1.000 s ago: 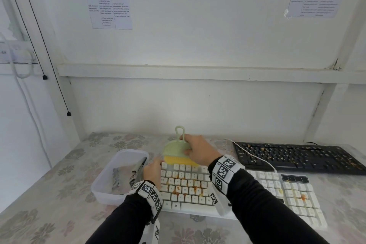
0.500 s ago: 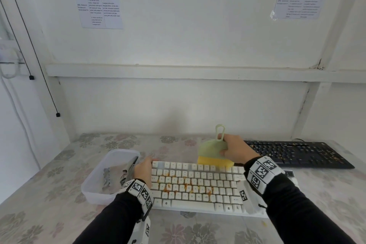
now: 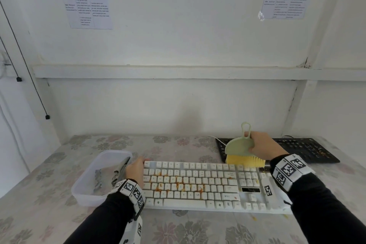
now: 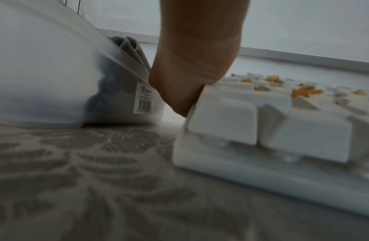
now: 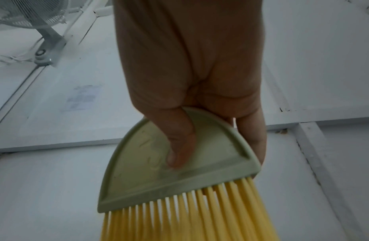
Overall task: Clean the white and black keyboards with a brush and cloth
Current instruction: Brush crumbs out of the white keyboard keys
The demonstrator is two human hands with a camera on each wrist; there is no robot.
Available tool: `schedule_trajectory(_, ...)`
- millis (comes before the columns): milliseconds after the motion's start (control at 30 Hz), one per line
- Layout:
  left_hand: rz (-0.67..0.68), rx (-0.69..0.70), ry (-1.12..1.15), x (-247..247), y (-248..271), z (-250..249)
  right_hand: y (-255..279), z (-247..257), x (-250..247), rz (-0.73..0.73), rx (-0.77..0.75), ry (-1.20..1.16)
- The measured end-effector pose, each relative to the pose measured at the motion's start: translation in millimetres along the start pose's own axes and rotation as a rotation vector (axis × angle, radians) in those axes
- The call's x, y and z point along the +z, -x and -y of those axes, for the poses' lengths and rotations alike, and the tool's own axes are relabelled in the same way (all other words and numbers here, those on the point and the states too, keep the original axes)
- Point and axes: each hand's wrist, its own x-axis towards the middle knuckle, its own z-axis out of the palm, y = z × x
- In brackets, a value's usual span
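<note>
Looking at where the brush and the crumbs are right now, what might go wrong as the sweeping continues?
1. The brush sits at the white keyboard back edge beside the black keyboard; backward strokes could flick orange crumbs onto it.
2. The crumbs look smeared; bristles might spread them between keys.
3. The left hand only rests at the keyboard's end, so it may slide toward the plastic tub.

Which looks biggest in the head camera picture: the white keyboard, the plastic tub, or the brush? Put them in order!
1. white keyboard
2. plastic tub
3. brush, held by the right hand

The gaps are clear, so nearness does not confuse it.
</note>
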Motion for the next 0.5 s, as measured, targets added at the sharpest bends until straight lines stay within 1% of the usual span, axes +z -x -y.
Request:
schedule_trajectory(67, -0.007, 0.001, 0.001, 0.7, 0.7, -0.8, 1.0, 3.0, -1.8, -0.035, -0.027, -0.026)
schedule_trajectory(167, -0.016, -0.005, 0.008, 1.8, 1.2, -1.2, 3.0, 14.5, -0.2, -0.073, -0.087, -0.127)
schedule_trajectory(300, -0.018, -0.03, 0.026, 2.8, 2.3, -1.1, 6.2, 30.8, 10.7, -0.029, -0.159, -0.235)
schedule_trajectory(400, -0.028, -0.037, 0.032, 4.1, 4.4, -2.6, 8.4, 32.3, 17.4, 0.024, -0.201, -0.222)
schedule_trajectory(500, -0.033, -0.038, 0.04, 3.8, 4.8, -3.7, 11.2, 22.5, 19.1, 0.03, -0.187, -0.17)
